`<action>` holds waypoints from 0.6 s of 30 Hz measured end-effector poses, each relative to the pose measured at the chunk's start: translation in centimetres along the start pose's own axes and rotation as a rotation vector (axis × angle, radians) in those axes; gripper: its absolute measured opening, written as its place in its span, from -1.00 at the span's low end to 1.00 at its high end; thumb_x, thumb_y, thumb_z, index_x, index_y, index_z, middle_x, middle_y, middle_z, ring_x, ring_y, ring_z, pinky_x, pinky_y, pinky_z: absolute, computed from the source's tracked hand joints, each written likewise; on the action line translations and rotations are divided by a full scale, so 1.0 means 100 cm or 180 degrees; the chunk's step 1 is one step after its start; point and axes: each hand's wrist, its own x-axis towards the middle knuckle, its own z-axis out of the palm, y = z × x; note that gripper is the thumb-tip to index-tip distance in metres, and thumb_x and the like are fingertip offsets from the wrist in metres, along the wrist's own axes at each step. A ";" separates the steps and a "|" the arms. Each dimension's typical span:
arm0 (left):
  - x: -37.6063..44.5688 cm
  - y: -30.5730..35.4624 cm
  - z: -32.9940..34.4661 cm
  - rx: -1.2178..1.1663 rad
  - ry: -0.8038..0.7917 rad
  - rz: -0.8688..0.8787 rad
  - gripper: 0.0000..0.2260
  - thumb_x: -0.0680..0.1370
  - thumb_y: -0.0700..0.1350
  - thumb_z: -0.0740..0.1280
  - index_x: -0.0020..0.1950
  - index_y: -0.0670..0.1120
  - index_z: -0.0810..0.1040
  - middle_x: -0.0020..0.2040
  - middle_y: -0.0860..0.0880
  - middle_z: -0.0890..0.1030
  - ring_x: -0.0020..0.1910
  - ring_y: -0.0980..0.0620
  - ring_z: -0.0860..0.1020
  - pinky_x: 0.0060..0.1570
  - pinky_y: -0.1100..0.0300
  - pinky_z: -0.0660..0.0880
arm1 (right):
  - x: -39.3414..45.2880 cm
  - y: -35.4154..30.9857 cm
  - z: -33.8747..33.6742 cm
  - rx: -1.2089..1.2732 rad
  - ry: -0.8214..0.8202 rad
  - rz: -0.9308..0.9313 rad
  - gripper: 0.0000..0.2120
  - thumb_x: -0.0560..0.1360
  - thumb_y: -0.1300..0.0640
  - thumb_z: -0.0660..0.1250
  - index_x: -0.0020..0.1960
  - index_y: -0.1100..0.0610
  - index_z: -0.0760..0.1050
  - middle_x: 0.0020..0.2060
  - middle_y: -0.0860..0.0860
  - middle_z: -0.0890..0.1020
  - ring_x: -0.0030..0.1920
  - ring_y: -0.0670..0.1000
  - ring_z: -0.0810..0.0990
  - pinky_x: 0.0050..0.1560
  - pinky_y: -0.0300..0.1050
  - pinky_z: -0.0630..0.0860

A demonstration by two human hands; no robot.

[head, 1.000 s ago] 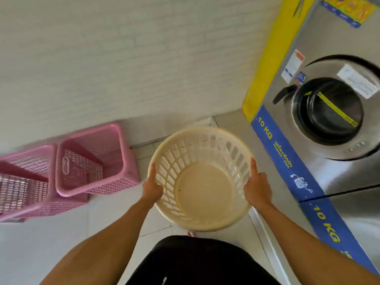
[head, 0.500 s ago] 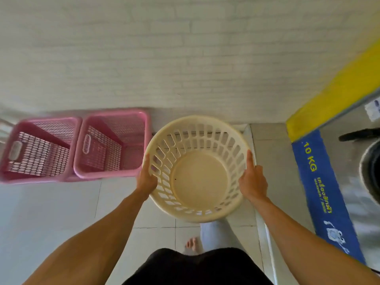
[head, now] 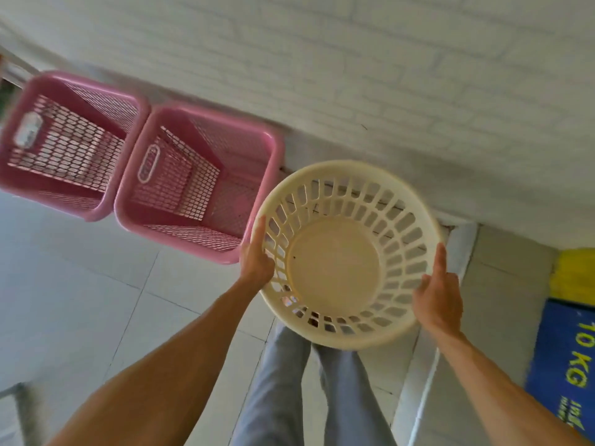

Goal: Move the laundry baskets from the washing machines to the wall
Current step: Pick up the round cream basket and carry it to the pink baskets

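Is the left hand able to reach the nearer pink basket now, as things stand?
Probably not at once: the left hand is closed on the rim of the cream round basket, shared with the right hand. The pink basket stands just beside it, nothing between.

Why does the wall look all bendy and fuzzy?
Head view: the wide-angle lens curves the white brick wall, and motion blur smears its brick lines and the two pink mesh plastic baskets; the round cream plastic basket looks sharper.

Changes logged: I see the cream round basket [head: 335, 268] now nearer the white brick wall [head: 354, 75], its rim just beside the pink basket [head: 199, 185]; washing machine drum gone from view.
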 end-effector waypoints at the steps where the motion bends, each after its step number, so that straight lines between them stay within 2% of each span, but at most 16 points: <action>1: 0.013 -0.005 0.012 -0.0047 -0.0022 -0.0004 -0.16 0.50 -0.49 0.14 0.60 0.18 0.00 0.43 -0.17 0.41 0.16 -0.14 0.57 -0.08 0.13 0.59 | 0.014 0.001 0.010 -0.0043 0.0020 -0.0011 -0.28 0.66 0.09 0.19 0.61 -0.25 -0.18 0.16 0.25 0.48 -0.23 0.08 0.57 -0.27 -0.01 0.54; 5: 0.060 -0.033 0.053 -0.0152 -0.0191 -0.0237 -0.18 0.53 -0.48 0.13 0.61 0.18 -0.03 0.48 -0.16 0.37 0.02 -0.14 0.63 -0.22 0.05 0.66 | 0.066 0.007 0.058 -0.0199 0.0040 -0.0100 -0.33 0.68 0.12 0.17 0.64 -0.18 -0.11 0.13 0.27 0.50 -0.28 -0.04 0.44 -0.28 -0.12 0.36; 7: 0.079 -0.050 0.072 -0.0198 -0.0182 -0.0381 -0.18 0.54 -0.47 0.12 0.60 0.21 -0.03 0.47 -0.16 0.38 -0.07 -0.15 0.63 -0.26 -0.01 0.65 | 0.091 0.011 0.083 -0.0246 -0.0007 -0.0138 -0.34 0.68 0.13 0.16 0.64 -0.16 -0.10 0.15 0.27 0.50 -0.22 0.01 0.44 -0.21 -0.10 0.35; 10: 0.099 -0.076 0.101 -0.0076 -0.0305 -0.0598 -0.17 0.56 -0.40 0.14 0.58 0.29 -0.14 0.30 -0.22 0.46 -0.14 -0.17 0.62 -0.23 -0.06 0.64 | 0.122 0.020 0.116 -0.0269 -0.0133 -0.0186 -0.34 0.68 0.12 0.17 0.64 -0.18 -0.10 0.19 0.28 0.48 -0.18 0.01 0.46 -0.22 -0.10 0.38; 13: 0.117 -0.100 0.126 -0.0118 -0.0266 -0.0731 -0.15 0.57 -0.37 0.16 0.56 0.32 -0.19 0.04 -0.26 0.53 -0.26 -0.14 0.53 -0.30 0.00 0.61 | 0.148 0.029 0.147 -0.0254 -0.0177 -0.0277 -0.36 0.69 0.10 0.15 0.64 -0.17 -0.09 0.19 0.28 0.48 -0.19 -0.04 0.44 -0.31 -0.17 0.36; 14: 0.121 -0.108 0.134 -0.0134 -0.0176 -0.0693 -0.14 0.55 -0.40 0.17 0.58 0.28 -0.17 -0.03 -0.25 0.55 -0.28 -0.14 0.53 -0.33 0.01 0.60 | 0.154 0.031 0.157 -0.0238 -0.0161 -0.0306 -0.36 0.69 0.10 0.15 0.64 -0.17 -0.09 0.19 0.27 0.48 -0.17 -0.01 0.46 -0.28 -0.16 0.38; 16: 0.128 -0.121 0.149 -0.0179 0.0058 -0.0502 -0.15 0.51 -0.46 0.18 0.62 0.13 -0.09 -0.17 -0.20 0.54 -0.36 -0.09 0.51 -0.42 0.18 0.52 | 0.162 0.034 0.178 -0.0187 -0.0141 -0.0357 -0.36 0.68 0.11 0.15 0.64 -0.18 -0.09 0.19 0.26 0.47 -0.14 0.03 0.50 -0.29 -0.16 0.41; 18: 0.131 -0.135 0.161 -0.0197 0.0293 -0.0285 -0.18 0.47 -0.49 0.19 0.63 0.01 -0.02 -0.25 -0.14 0.54 -0.44 0.02 0.45 -0.48 0.31 0.43 | 0.166 0.038 0.197 -0.0176 -0.0143 -0.0370 -0.34 0.68 0.12 0.16 0.63 -0.19 -0.11 0.20 0.23 0.47 -0.09 0.06 0.54 -0.24 -0.04 0.54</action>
